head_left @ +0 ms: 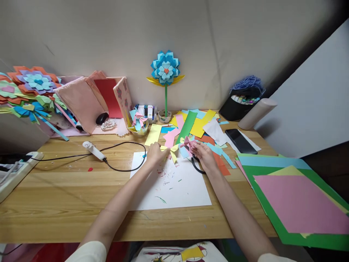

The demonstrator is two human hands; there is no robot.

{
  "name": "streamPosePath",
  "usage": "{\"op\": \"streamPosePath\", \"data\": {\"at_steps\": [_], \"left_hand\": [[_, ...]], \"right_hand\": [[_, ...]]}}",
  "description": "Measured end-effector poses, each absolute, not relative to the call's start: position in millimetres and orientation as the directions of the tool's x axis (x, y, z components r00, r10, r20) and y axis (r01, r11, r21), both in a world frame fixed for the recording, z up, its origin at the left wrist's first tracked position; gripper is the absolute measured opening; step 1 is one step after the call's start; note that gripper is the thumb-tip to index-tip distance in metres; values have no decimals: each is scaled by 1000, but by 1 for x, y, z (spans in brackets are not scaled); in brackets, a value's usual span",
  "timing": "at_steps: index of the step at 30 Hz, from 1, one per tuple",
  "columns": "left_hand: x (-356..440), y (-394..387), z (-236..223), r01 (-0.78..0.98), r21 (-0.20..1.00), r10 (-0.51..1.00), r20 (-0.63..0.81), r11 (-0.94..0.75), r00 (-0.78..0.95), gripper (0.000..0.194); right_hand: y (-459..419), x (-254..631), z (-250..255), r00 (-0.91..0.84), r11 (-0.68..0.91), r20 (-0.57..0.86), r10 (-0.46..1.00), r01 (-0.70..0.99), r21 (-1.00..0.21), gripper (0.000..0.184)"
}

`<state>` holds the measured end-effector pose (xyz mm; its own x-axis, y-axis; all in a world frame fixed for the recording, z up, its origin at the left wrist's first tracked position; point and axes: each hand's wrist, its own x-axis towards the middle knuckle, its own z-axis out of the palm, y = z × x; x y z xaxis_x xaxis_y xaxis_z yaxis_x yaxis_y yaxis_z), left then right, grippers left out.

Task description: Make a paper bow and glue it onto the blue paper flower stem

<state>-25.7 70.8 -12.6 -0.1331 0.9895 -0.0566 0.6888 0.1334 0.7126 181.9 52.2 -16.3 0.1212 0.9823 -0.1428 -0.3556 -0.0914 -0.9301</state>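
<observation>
My left hand (156,154) is closed at the far left edge of the white sheet (185,193), its fingers on a yellow paper bow (172,152). To its right, my right hand (203,154) pinches a pink paper bow (188,142) between thumb and fingers. The two bows are close together, just above the sheet's far edge. Black loops that look like scissor handles (196,165) lie beneath my right hand, partly hidden by it. Small coloured paper snippets are scattered over the sheet.
Behind the hands are loose paper strips (187,125) and a blue paper flower (165,69) on a green stem. A glue gun (94,151) with a black cord lies left. A phone (241,141) and stacked coloured sheets (300,203) are on the right.
</observation>
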Motion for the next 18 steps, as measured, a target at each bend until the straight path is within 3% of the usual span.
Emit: {"op": "streamPosePath", "data": {"at_steps": [5, 11, 18], "left_hand": [[-25, 81, -18, 630, 762, 986, -70, 152, -153, 36], [-31, 79, -18, 376, 920, 992, -76, 107, -97, 27], [-63, 44, 5, 77, 997, 981, 19, -4, -192, 42]], "right_hand": [[55, 183, -18, 113, -105, -153, 982, -346, -932, 25], [54, 183, -16, 90, -127, -155, 984, -265, -956, 29], [49, 172, -30, 37, -162, -160, 986, 61, -985, 26]]}}
